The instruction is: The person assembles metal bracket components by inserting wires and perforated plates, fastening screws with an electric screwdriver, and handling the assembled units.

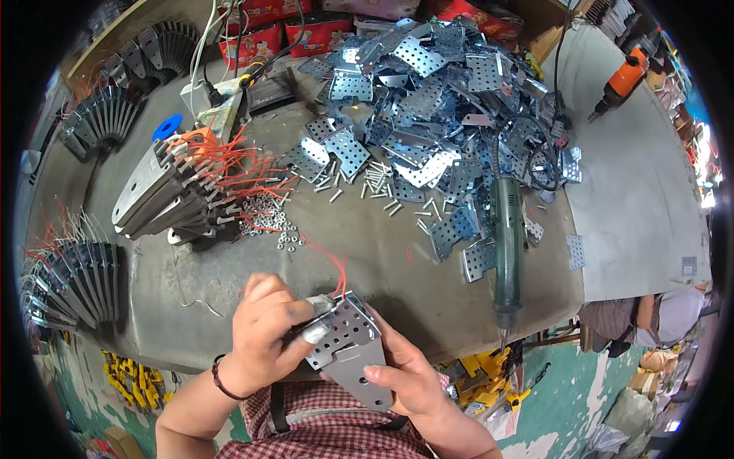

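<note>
Near the table's front edge, my right hand (409, 375) grips a tapered grey metal part (359, 371) from its right side, thumb on the face. A perforated metal plate (345, 333) lies against the part's wider upper end, and red wires (336, 268) come out at the top. My left hand (267, 321) is closed at the plate's upper left edge, its thumb and finger tips wrapped in white. Whether a small piece sits between those fingertips is hidden. Beyond my hands, small nuts (269, 218) and short silvery screws (376, 180) lie scattered on the table.
A large heap of perforated plates (428, 99) covers the back. A dark green electric screwdriver (508, 252) hangs at right, bit down. Stacked grey parts with red wires (164, 191) stand at left, more fanned parts (76, 283) beyond. An orange power tool (623, 80) is far right.
</note>
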A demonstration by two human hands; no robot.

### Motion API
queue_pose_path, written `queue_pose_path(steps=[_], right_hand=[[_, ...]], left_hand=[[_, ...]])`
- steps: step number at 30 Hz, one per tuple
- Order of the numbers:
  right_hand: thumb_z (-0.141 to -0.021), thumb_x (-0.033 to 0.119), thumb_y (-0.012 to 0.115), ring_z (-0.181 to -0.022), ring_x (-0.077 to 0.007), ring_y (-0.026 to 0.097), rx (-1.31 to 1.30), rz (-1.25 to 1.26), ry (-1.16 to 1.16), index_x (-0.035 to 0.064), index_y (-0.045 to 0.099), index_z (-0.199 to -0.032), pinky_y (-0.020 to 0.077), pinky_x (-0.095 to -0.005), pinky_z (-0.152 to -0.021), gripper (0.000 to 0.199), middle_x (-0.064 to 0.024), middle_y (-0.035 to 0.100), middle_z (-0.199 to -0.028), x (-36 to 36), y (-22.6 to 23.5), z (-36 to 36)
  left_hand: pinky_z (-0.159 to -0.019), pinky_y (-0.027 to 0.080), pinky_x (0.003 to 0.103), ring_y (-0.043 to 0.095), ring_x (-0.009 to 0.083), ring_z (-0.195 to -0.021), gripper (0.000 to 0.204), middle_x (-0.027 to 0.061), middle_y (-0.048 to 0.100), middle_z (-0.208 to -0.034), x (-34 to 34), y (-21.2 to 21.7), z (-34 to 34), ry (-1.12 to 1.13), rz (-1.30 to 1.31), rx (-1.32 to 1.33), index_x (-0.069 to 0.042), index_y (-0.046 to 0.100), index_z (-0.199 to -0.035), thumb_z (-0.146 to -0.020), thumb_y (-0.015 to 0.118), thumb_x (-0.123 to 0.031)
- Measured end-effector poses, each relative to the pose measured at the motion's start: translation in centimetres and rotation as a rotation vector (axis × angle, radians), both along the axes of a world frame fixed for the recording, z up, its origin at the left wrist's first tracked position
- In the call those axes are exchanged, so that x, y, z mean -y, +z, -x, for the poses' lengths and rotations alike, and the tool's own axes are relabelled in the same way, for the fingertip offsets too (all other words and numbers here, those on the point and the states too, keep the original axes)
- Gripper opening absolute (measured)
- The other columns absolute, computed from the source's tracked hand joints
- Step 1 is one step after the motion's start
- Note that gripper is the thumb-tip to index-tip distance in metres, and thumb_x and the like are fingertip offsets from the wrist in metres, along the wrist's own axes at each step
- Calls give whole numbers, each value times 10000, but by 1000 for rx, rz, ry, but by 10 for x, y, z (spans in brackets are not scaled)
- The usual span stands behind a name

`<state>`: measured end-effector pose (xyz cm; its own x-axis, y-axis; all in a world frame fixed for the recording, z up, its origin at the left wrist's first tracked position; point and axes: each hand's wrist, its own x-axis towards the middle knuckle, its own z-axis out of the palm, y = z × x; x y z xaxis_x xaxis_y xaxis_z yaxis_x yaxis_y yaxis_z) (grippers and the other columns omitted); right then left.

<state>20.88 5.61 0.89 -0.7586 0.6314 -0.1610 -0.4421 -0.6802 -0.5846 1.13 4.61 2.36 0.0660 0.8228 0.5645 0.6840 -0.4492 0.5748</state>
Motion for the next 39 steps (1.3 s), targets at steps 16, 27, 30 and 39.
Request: queue_pose_path(steps=[16,27,30,39], right_hand=[[-834,-12,428,-1172,-208,454,-13,-12,-44,-25,139,-1400,367,-355,-985,636,-143,363,-1351,-1,1,7],[-714,-64,546,-1155,-379,451,827,-1067,-446,-10,345,-1326,396,-390,-939,647,-238,432,-1255,17,-4,16],[-712,-30,591,-1106,-355,508,819,-1180,-426,-26,475,-1225,408,-387,-928,526,-213,541,-1137,-1,0,1],[-746,148,663,-813,-333,521,1741,-1097,-625,132,404,-1318,437,-407,-776,629,-165,483,-1038,-90,4,-105]], left_hand=[[-666,362,353,456,204,-624,355,4,469,-639,-6,-4,3,69,-193,-166,-85,616,-812,-496,723,-206],[-620,440,367,529,322,-682,116,141,535,-772,10,-1,-38,-76,331,232,-7,501,-827,-779,573,-84],[-621,438,341,530,282,-668,110,138,526,-755,18,-10,-31,-80,543,460,-5,493,-818,-802,559,-91],[-702,406,247,489,96,-771,99,34,558,-810,32,-22,-10,-70,729,725,-22,478,-800,-833,547,-85]])
